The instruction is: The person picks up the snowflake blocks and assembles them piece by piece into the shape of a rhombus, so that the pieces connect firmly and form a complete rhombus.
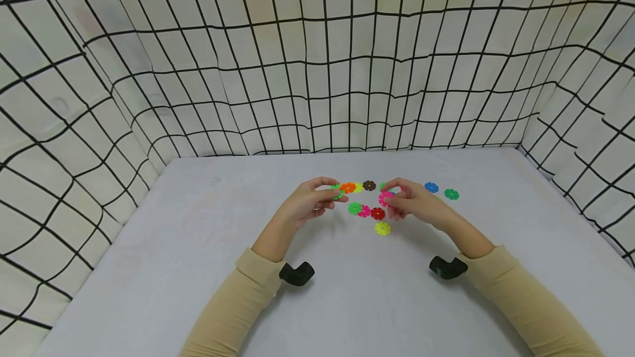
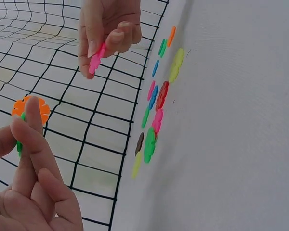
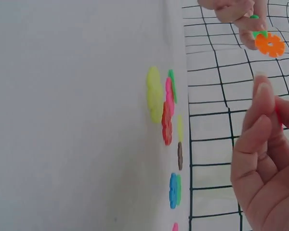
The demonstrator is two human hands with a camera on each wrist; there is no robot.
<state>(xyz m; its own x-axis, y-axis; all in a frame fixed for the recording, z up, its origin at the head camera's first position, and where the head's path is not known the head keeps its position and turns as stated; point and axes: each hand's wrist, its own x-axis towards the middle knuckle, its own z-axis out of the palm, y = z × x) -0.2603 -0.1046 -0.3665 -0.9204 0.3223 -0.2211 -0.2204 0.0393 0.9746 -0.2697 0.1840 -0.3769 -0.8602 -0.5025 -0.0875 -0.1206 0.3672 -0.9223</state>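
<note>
My left hand (image 1: 310,203) pinches a green notched plastic building disc (image 2: 20,144) above the table. An orange disc (image 3: 265,48) is joined to that green one and sticks out past the fingertips. Across from it, my right hand (image 1: 416,203) holds a pink disc (image 2: 96,61) between thumb and fingers. The two hands are apart, with the held discs facing each other. Below them on the table lie a green disc (image 1: 354,208), a pink disc (image 1: 364,211), a red disc (image 1: 378,214) and a yellow disc (image 1: 382,228).
Farther back lie a brown disc (image 1: 369,185) and another yellow disc (image 1: 359,187). Right of the right hand are a blue disc (image 1: 431,187) and a green disc (image 1: 451,194). White walls with a black grid (image 1: 324,70) enclose the white table (image 1: 198,247) at the back and sides.
</note>
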